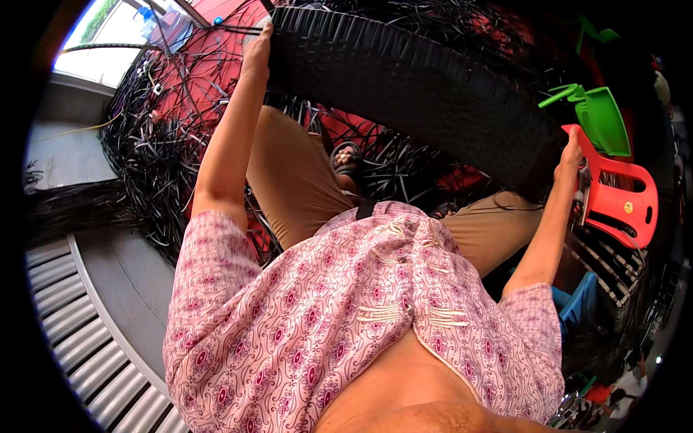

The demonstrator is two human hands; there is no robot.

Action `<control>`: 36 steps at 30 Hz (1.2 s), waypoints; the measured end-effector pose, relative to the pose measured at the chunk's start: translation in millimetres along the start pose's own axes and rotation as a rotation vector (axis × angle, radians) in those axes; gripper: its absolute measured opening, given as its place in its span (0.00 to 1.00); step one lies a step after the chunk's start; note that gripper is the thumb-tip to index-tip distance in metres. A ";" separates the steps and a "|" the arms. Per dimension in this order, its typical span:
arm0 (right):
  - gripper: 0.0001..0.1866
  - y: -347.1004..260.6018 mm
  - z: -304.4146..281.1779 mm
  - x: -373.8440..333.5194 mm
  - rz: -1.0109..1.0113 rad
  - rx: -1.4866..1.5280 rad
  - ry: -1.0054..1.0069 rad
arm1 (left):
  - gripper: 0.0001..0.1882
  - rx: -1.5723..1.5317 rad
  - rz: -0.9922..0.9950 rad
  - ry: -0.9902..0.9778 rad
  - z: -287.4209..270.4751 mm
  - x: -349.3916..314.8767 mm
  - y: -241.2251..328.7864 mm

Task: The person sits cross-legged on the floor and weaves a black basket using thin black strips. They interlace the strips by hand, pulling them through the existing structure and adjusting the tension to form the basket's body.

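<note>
i sit with knees apart, arms stretched wide, seen from above. before me a long black woven panel (404, 79) slants from upper left down to the right, its broad face toward me, over my lap and the littered red floor (220, 65).

my left hand (258, 49) is at the panel's upper left end, its fingers apparently closed around the edge there; loose black strips (155, 169) trail near it and lie heaped on the left. my right hand (569, 155) is at the far right end, just beside a red plastic seat (626, 189); its fingers are too hidden for me to tell whether they grip or only rest.

to handle this well, i judge, both ends want equal support, so the long panel neither twists nor sags. turning it calls for slow, matched arms, with the right end guided clear of the red seat and the green plastic piece (606, 123) above it. the strips could snag, so my left side needs the most watching.
</note>
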State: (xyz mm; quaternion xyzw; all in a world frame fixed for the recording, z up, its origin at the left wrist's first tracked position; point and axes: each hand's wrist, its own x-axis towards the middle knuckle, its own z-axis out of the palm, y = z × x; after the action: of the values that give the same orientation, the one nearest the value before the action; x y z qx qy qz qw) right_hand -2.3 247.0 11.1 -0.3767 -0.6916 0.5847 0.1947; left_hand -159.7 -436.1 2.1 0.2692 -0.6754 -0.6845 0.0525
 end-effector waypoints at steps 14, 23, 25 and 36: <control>0.40 32.6 -167.2 124.8 0.014 -1.034 0.206 | 0.32 0.664 0.457 -0.445 11.7 -249.1 -71.5; 0.15 -65.4 103.2 -111.1 -0.603 -0.423 -0.791 | 0.11 0.888 0.680 -0.335 23.4 -233.5 45.5; 0.16 -67.2 136.5 -148.0 -0.671 -0.513 -0.960 | 0.11 0.771 0.810 -0.395 43.5 -206.6 37.8; 0.25 -84.8 178.5 -167.8 -0.617 -0.821 -1.186 | 0.20 0.896 0.937 -1.125 134.4 -163.2 6.4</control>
State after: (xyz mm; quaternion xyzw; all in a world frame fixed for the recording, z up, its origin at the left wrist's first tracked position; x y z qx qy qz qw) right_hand -46.4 0.4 78.0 0.1657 -0.9143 0.3054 -0.2081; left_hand -81.9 -245.0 49.1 -0.4221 -0.8491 -0.2923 -0.1242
